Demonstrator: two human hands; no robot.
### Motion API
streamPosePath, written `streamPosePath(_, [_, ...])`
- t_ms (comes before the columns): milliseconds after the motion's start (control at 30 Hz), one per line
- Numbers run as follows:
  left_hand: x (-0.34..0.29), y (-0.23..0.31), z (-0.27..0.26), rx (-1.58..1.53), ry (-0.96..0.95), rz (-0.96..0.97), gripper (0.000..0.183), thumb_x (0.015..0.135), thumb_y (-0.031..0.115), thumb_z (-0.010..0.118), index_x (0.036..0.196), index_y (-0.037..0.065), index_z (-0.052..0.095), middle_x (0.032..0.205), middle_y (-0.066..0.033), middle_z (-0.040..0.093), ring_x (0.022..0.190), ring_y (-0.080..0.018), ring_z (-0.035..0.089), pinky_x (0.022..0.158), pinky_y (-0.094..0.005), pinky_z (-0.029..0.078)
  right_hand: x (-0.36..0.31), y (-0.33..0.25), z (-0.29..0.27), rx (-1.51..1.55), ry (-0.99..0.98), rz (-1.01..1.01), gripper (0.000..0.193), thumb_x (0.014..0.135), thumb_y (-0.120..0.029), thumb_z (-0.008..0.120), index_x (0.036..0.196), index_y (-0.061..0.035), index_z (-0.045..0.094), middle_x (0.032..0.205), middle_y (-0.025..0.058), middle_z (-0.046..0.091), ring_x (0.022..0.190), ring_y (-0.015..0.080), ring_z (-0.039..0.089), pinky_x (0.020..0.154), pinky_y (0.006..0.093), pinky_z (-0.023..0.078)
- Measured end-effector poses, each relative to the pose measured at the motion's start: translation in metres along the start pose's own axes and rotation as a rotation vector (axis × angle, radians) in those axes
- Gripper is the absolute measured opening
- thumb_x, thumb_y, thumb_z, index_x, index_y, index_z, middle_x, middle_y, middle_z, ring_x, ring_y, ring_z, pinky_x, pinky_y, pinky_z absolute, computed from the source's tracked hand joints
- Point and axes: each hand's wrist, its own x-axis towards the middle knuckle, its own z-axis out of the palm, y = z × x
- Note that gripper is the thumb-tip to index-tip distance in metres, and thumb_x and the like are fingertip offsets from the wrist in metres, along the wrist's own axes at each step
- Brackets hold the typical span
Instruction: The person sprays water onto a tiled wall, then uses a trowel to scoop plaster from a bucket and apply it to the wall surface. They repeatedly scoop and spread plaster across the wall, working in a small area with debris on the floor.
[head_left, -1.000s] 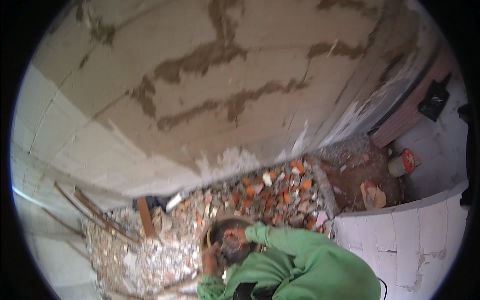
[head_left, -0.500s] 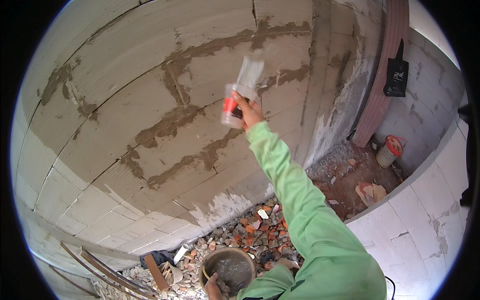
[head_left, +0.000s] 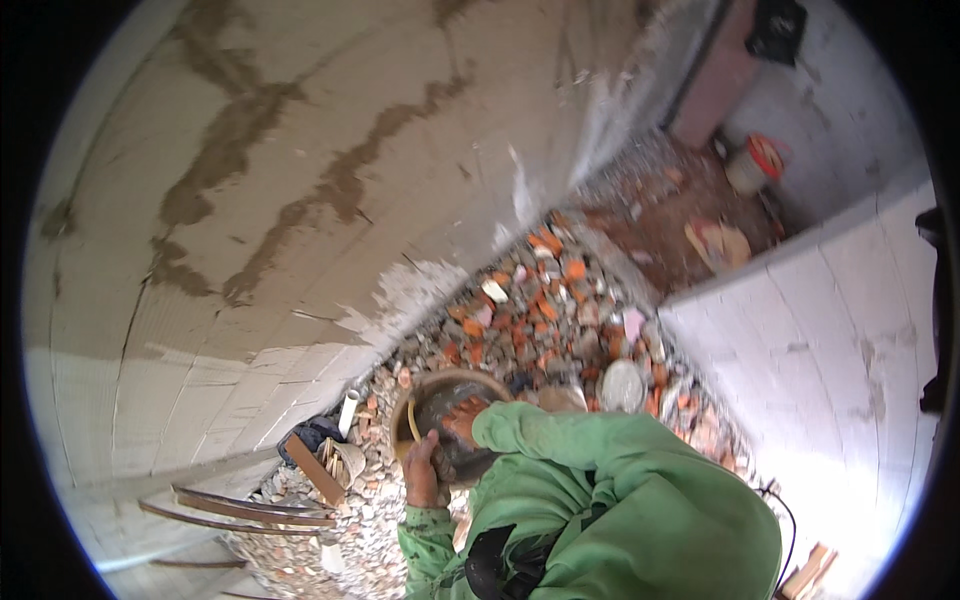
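Low in front of me, a round brown basin point(head_left: 486, 381) holding greyish water stands on the rubble. My left hand point(head_left: 422, 472) is closed on its near left rim, beside a curved yellow strip point(head_left: 413, 418) that looks like a handle. Inside the basin, at the water, is my right hand point(head_left: 464, 420), its fingers bent and partly hidden. The clear plastic cup it held earlier cannot be made out under it. Along the left rises a block wall point(head_left: 330, 120), wet and dark over much of its face, with mortar smears along the joints.
Broken brick and stone point(head_left: 530, 320) cover the ground. A brown board point(head_left: 314, 468), a white pipe piece point(head_left: 348, 410) and long bent strips point(head_left: 250, 510) lie left. A pale round lid-like thing point(head_left: 623, 386) lies right. A red-rimmed bucket point(head_left: 752, 165) stands by the far corner; a low white wall point(head_left: 810, 270) bounds the right.
My right hand has come down from the wall, where it was throwing water from a clear cup, into the basin. The view has tilted downward. My left hand stays at the rim.
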Motion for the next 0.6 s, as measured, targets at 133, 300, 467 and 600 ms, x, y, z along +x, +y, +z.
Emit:
streamPosePath(133, [0.014,-0.002,0.018,0.202,-0.163,-0.016,0.023,0.089,0.023,0.058,0.07,0.014,0.05,0.052,0.0071,0.035,0.038,-0.006,0.029,0.037,-0.0236,0.023,-0.004,0.016,0.064,-0.232,0.455,0.118,0.052,0.084,-0.02,0.056,0.135,-0.0137,0.044,0.135,0.0139,0.046,0.13,0.035,0.037,0.109,0.0521,0.025])
streamPosePath(300, [0.051,-0.03,0.041,0.457,-0.245,-0.078,0.019,0.089,0.024,0.063,0.084,0.005,0.06,0.067,0.0077,0.048,0.06,-0.0031,0.04,0.055,-0.0226,0.031,-0.033,0.007,0.083,0.751,0.404,0.317,0.064,0.068,-0.007,0.066,0.13,-0.0059,0.048,0.124,0.016,0.054,0.121,0.0339,0.047,0.101,0.0477,0.036])
streamPosePath(467, [0.08,-0.077,0.092,0.548,-0.349,-0.155,0.03,0.087,0.026,0.067,0.101,0.001,0.06,0.087,-0.0028,0.058,0.081,-0.0121,0.051,0.073,-0.0298,0.041,-0.09,-0.006,0.073,1.672,0.863,0.075,0.041,0.071,-0.004,0.06,0.112,0.0008,0.056,0.096,0.0131,0.061,0.089,0.0225,0.058,0.077,0.0349,0.044])
streamPosePath(600, [0.064,-0.106,0.139,0.79,-0.507,-0.101,0.035,0.089,0.03,0.064,0.107,0.002,0.057,0.093,-0.0054,0.059,0.083,-0.016,0.054,0.073,-0.0305,0.044,-0.141,0.001,0.069,2.132,1.002,0.213,0.033,0.075,-0.007,0.058,0.106,0.0026,0.06,0.085,0.011,0.062,0.075,0.0191,0.058,0.068,0.0327,0.045])
